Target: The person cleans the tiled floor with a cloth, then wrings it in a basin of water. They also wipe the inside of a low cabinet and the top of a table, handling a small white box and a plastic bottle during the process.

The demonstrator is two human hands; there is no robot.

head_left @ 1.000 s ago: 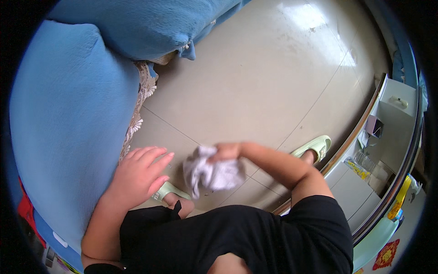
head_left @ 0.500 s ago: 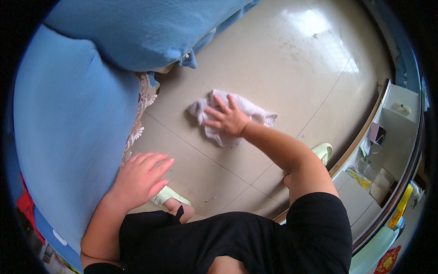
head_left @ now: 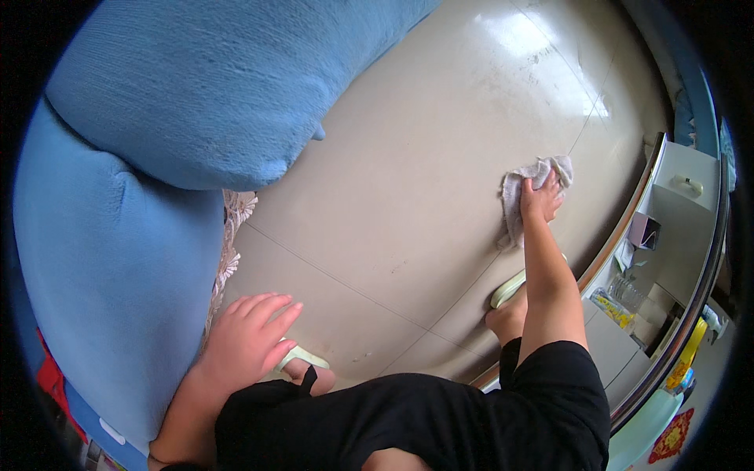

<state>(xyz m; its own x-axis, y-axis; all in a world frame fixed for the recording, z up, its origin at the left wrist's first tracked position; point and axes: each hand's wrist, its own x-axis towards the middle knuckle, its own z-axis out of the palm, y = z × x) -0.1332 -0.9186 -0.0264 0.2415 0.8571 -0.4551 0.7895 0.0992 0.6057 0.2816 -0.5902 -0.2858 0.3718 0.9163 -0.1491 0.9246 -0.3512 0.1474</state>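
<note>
A pale, greyish-white cloth [head_left: 512, 206] lies crumpled on the tiled floor at the right. My right hand [head_left: 542, 198] presses down on it with the palm, thumb and fingers apart, not wrapped round it. Part of the cloth bunches up past the fingertips. My left hand [head_left: 250, 334] hovers at the lower left beside the blue sofa [head_left: 110, 282]. It holds nothing, and its fingers stretch out loosely.
Shiny beige floor tiles [head_left: 393, 180] spread between the sofa and a white cabinet [head_left: 683, 208] with open shelves along the right. Pale green slippers [head_left: 509, 289] are on my feet. Lace trim [head_left: 229, 263] hangs along the sofa's lower edge.
My right hand has swept the cloth across the floor to the right, toward the cabinet. My left hand has shifted only slightly. The view has moved a little, showing the sofa closer.
</note>
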